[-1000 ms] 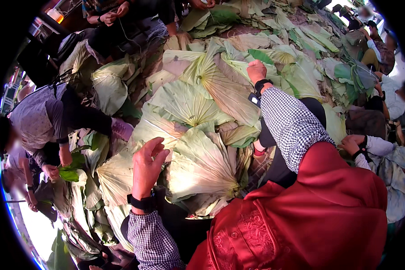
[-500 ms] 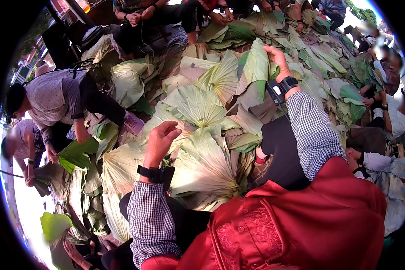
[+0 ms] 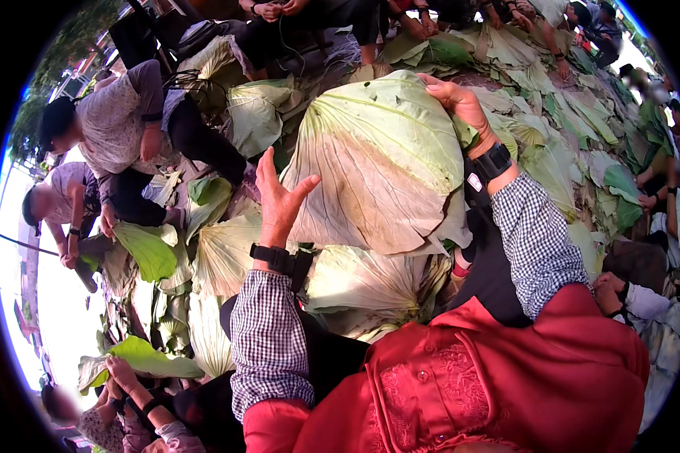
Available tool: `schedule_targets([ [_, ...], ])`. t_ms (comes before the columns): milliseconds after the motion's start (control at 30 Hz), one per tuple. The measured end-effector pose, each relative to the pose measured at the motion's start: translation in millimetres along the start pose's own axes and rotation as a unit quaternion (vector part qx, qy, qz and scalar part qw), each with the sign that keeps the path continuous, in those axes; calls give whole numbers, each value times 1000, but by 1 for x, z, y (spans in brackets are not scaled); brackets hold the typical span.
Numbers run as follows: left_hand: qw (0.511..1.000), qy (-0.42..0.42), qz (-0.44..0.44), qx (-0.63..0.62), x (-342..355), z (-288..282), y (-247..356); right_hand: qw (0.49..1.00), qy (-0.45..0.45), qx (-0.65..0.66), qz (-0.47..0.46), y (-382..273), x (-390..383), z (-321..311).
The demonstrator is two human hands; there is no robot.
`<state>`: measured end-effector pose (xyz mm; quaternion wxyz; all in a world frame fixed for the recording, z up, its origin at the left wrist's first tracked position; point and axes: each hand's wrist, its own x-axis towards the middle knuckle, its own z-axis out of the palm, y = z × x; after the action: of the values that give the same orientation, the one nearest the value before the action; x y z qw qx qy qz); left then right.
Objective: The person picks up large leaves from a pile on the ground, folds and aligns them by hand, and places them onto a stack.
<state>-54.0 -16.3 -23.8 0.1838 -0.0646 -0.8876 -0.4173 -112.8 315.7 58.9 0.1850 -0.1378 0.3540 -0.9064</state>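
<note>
A large fan-shaped lotus leaf (image 3: 378,166), pale green above and tan-pink below, hangs in front of me. My right hand (image 3: 465,109) pinches it at the upper right edge, and further leaf layers show behind it. My left hand (image 3: 281,200) is raised beside the leaf's left edge, thumb and fingers spread, holding nothing. Whether it touches the leaf is hard to tell. Below, between my knees, lies another big pale lotus leaf (image 3: 366,283) with its ribs fanning out.
Heaped leaves (image 3: 551,151) cover the ground ahead and to the right. A seated person (image 3: 125,121) bends over leaves at the left. At the lower left, another person's hand (image 3: 121,370) holds a green leaf (image 3: 147,355). More people sit along the far side and the right.
The large leaf has come up off the pile in my right hand and spread out before me. My left hand has risen and its fingers have opened wider. The view has shifted slightly left.
</note>
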Motion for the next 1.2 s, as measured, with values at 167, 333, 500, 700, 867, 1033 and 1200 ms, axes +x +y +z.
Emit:
schedule_targets([
  [167,960,-81,-168,-207,10,-7,0,994,51,-41,82,12,3,-5],
  [333,963,-125,-159,-180,-2,7,-3,982,128,-66,119,39,13,5],
  [500,980,-166,49,-98,-14,32,31,974,53,-125,181,58,5,16],
  [700,996,-70,17,54,-12,-3,1,955,-93,-125,251,68,3,70],
  [867,950,-251,-103,-153,-8,-46,-3,970,-88,-165,153,51,20,55],
  [1033,903,-129,-170,-373,-16,-81,-5,977,36,-210,27,38,34,18],
  [1200,875,-2,-166,-456,-22,-108,-11,916,104,-387,37,58,32,8],
])
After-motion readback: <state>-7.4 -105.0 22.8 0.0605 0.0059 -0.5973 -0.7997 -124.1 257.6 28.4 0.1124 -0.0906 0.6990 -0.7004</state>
